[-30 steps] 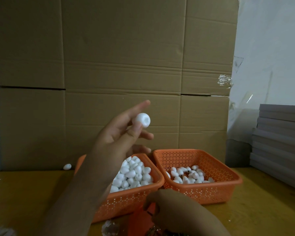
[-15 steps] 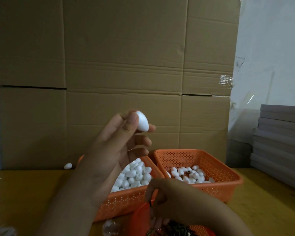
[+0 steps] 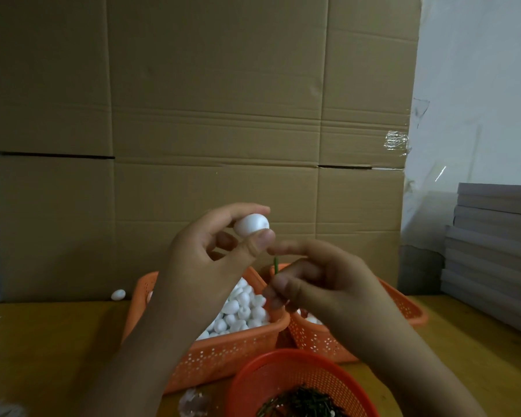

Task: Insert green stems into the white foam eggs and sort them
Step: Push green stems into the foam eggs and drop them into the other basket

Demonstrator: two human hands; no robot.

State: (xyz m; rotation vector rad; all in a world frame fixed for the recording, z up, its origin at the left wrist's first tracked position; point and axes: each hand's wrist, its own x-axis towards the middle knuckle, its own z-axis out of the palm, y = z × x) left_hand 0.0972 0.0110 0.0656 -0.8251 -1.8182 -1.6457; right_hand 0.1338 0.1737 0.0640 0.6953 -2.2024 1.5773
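My left hand pinches a white foam egg between thumb and forefinger, raised above the baskets. Just below and right of it, my right hand holds a thin green stem upright, its tip a short way under the egg and apart from it. An orange basket full of white foam eggs sits behind my left forearm. A second orange basket holding a few eggs is mostly hidden by my right hand. A round red basket of green stems is at the near edge.
A loose foam egg lies on the wooden table by the cardboard wall. A stack of grey boards stands at the right. A crumpled clear wrapper lies near the front.
My right hand rose from the red basket with a green stem and now sits just under the egg. My left hand turned the egg and lowered slightly toward the centre.
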